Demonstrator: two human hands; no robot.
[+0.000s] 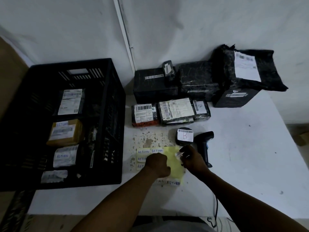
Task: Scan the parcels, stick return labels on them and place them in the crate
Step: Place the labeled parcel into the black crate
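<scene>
Right hand (192,159) is pinching a peeled return label (178,155) just beside the round parcel (184,136), while the left hand (158,162), curled, is pressing the label sheet (173,163). Danger: that label folding onto itself, and the crate (107,114) is waiting at left

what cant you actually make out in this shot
- Head view: the label sheet is partly covered by the left hand, so several RETURN labels are cut short.
- The label pinched in the right hand is curled; its writing is unreadable.
- Printed text on the parcels' shipping labels, e.g. the stack behind the round parcel, is too small.
- The crate floor is too dark to make out.
</scene>
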